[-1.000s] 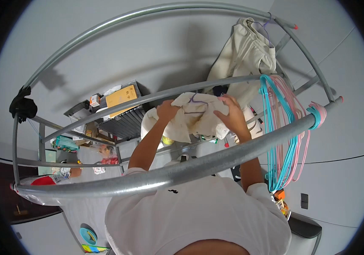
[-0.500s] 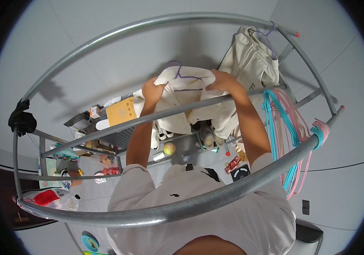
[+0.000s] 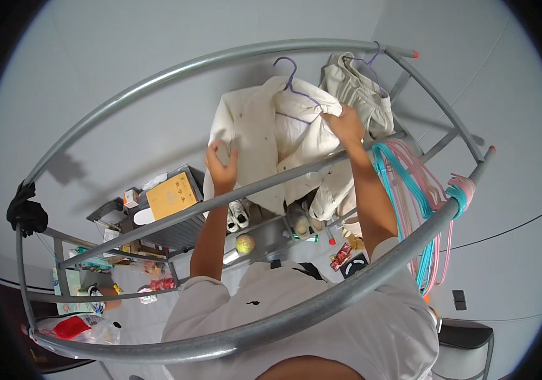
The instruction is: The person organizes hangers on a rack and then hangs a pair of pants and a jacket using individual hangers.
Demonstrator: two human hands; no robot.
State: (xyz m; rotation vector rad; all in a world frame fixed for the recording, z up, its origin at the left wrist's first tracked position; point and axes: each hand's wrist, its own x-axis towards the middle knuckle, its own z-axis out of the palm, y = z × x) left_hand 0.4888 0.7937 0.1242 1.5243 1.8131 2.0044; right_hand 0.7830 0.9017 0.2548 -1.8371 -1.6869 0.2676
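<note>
A cream button-front jacket (image 3: 255, 130) hangs from a purple hanger (image 3: 291, 81), its collar folded about the hanger's neck. The hanger's hook appears just below the rack's back rail, apart from it. My right hand (image 3: 345, 126) is closed on the jacket at the shoulder beside the collar. On the other side my left hand (image 3: 221, 168) lies against the jacket's side, thumb and fingers apart. To the right, cream trousers (image 3: 361, 95) hang by another purple hanger from the back rail.
A grey metal rack (image 3: 233, 345) surrounds my arms, with a middle rail crossing them. Pink and blue hangers (image 3: 404, 183) hang at the right. A black cloth (image 3: 27, 209) is tied at the left corner. Below are shoes (image 3: 238, 215), a yellow ball (image 3: 245, 243) and a yellow booklet (image 3: 171, 196).
The jacket and its hanger have risen toward the back rail, with more of the jacket's front showing. My left hand has released the collar area and moved lower; my right hand still grips the shoulder.
</note>
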